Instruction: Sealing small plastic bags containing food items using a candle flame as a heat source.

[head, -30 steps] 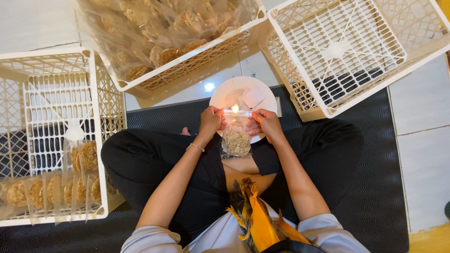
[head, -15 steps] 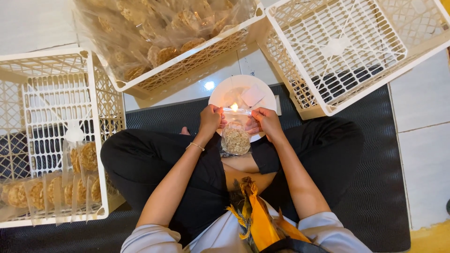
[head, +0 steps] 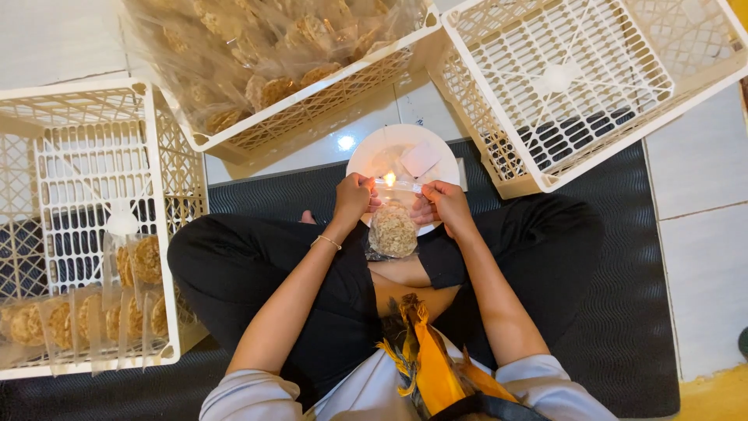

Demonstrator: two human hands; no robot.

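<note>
Over the white plate (head: 366,156) on the floor, both hands hold a small clear bag (head: 393,230) with a round brown cracker inside. The left hand (head: 354,199) has its grip closed on the bag's top edge on one side, and the right hand (head: 440,204) pinches the other side, so the mouth is stretched taut at the little flame (head: 389,179) burning on the plate. The step in hand looks like heat-sealing the bag's mouth. The next move likely calls for drawing the edge evenly past the flame without scorching it. Left of the plate, a white crate (head: 167,164) holds a row of bagged crackers (head: 93,316); beyond the plate stands a crate (head: 327,109) heaped with more.
</note>
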